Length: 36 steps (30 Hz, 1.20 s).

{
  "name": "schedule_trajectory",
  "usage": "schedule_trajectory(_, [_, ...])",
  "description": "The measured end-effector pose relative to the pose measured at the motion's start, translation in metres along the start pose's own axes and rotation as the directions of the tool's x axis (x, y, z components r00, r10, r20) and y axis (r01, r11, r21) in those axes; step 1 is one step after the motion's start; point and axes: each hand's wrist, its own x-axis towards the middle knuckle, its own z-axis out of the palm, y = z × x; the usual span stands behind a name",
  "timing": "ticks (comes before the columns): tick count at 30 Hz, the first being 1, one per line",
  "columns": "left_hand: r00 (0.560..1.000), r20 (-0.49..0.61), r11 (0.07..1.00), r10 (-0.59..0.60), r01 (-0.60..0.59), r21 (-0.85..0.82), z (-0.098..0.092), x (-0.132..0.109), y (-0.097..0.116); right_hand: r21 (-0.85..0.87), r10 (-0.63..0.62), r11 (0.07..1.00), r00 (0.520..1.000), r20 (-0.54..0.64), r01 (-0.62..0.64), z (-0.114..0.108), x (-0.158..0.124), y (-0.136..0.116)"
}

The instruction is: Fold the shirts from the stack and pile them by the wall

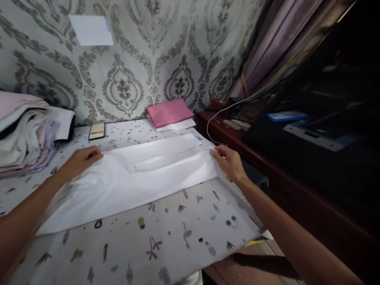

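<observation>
A white garment (148,178) lies stretched across the printed cloth on the table, partly folded into a long band. Its exact kind is unclear. My left hand (84,158) pinches the upper left part, thumb and fingers closed on the fabric. At the opposite end, my right hand (228,158) grips the right edge between thumb and fingers. A raised fold with a slit-like opening runs along the middle of the garment. The lower left corner spreads out under my left forearm.
Folded clothes (26,134) are piled at the left. A phone (97,130) lies near the wall. Behind the garment sits a folded pink cloth (170,113) on a white one. A white cable (209,122) crosses the dark red wooden furniture (204,118) at the right.
</observation>
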Motion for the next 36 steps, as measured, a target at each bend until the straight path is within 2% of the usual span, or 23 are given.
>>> schedule_trajectory(2, [0.992, -0.125, 0.999, -0.034, 0.033, -0.014, -0.002, -0.004, 0.001, 0.002, 0.0, 1.0, 0.999, -0.04, 0.0, 0.008, 0.007, 0.0])
schedule_trajectory(4, [0.985, -0.162, 0.996, -0.061, 0.07, 0.047, -0.001, -0.004, 0.002, -0.09, 0.041, 0.995, 0.999, 0.0, -0.041, 0.017, 0.014, 0.0])
schedule_trajectory(6, [0.992, -0.109, 0.987, -0.069, 0.084, 0.139, 0.003, 0.0, 0.001, -0.231, 0.071, 0.972, 0.995, 0.07, -0.053, 0.024, 0.018, 0.001])
schedule_trajectory(9, [0.998, -0.03, 0.974, -0.054, 0.059, 0.217, 0.011, 0.004, -0.002, -0.373, 0.046, 0.928, 0.99, 0.136, 0.008, 0.03, 0.018, 0.001])
schedule_trajectory(14, [0.998, -0.038, 0.946, -0.046, 0.056, 0.319, 0.012, 0.002, -0.005, -0.399, 0.043, 0.917, 0.988, 0.146, 0.019, 0.028, 0.016, 0.003])
schedule_trajectory(17, [0.995, -0.08, 0.944, 0.054, -0.024, 0.329, 0.01, 0.005, 0.01, -0.376, 0.081, 0.927, 0.986, 0.146, -0.021, 0.027, 0.017, 0.003])
schedule_trajectory(20, [0.981, -0.076, 0.971, 0.178, -0.163, 0.173, 0.021, 0.024, 0.051, -0.355, 0.103, 0.934, 0.985, 0.136, -0.049, 0.028, 0.018, 0.004])
schedule_trajectory(22, [0.965, 0.009, 0.965, 0.261, -0.261, -0.006, 0.041, 0.044, 0.093, -0.345, 0.108, 0.937, 0.986, 0.127, -0.058, 0.028, 0.018, 0.004])
schedule_trajectory(24, [0.924, 0.059, 0.923, 0.379, -0.372, -0.103, 0.069, 0.066, 0.142, -0.335, 0.11, 0.94, 0.986, 0.124, -0.063, 0.028, 0.018, 0.004])
schedule_trajectory(27, [0.849, 0.135, 0.859, 0.511, -0.509, -0.05, 0.114, 0.096, 0.213, -0.322, 0.104, 0.945, 0.987, 0.122, -0.06, 0.026, 0.018, 0.005])
schedule_trajectory(29, [0.835, 0.173, 0.842, 0.523, -0.537, 0.047, 0.139, 0.112, 0.25, -0.317, 0.102, 0.947, 0.987, 0.121, -0.059, 0.025, 0.018, 0.007])
schedule_trajectory(32, [0.832, 0.19, 0.83, 0.521, -0.546, 0.113, 0.163, 0.131, 0.281, -0.307, 0.102, 0.95, 0.987, 0.124, -0.06, 0.025, 0.018, 0.01])
schedule_trajectory(36, [0.822, 0.19, 0.817, 0.536, -0.562, 0.128, 0.174, 0.143, 0.287, -0.289, 0.106, 0.955, 0.986, 0.127, -0.066, 0.026, 0.02, 0.013])
